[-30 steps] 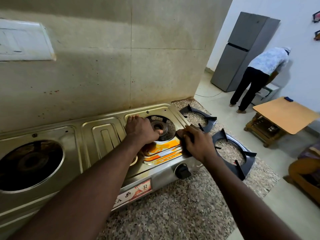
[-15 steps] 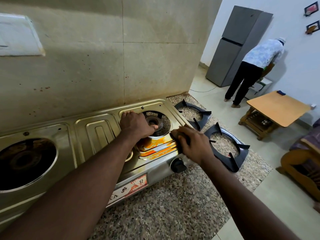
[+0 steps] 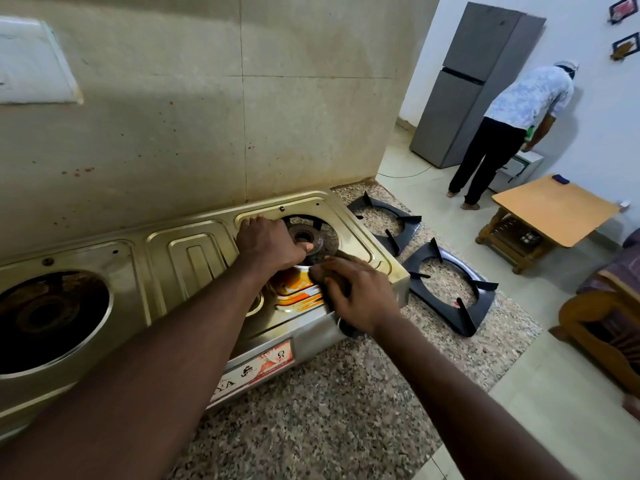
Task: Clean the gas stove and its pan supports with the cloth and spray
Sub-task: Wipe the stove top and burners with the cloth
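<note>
The steel gas stove (image 3: 194, 258) stands on the counter with both pan supports off. My left hand (image 3: 266, 244) rests on the stove top at the left rim of the right burner (image 3: 304, 237), thumb toward the burner. My right hand (image 3: 360, 292) grips a dark brown cloth (image 3: 344, 257) and presses it on the stove's front right part, next to an orange stain (image 3: 294, 282). Two black pan supports (image 3: 408, 226) (image 3: 481, 303) lie on the counter to the right of the stove. No spray is in view.
The left burner (image 3: 45, 317) is dark and dirty. The granite counter (image 3: 329, 410) ends at the right above a tiled floor. Beyond it are a grey fridge (image 3: 478, 81), a person bent over (image 3: 519, 116), a wooden table (image 3: 554, 209) and a chair (image 3: 606, 323).
My right hand with the cloth has slid a little left over the stove, toward the orange stain, and now covers the knob. My left hand has stayed by the burner.
</note>
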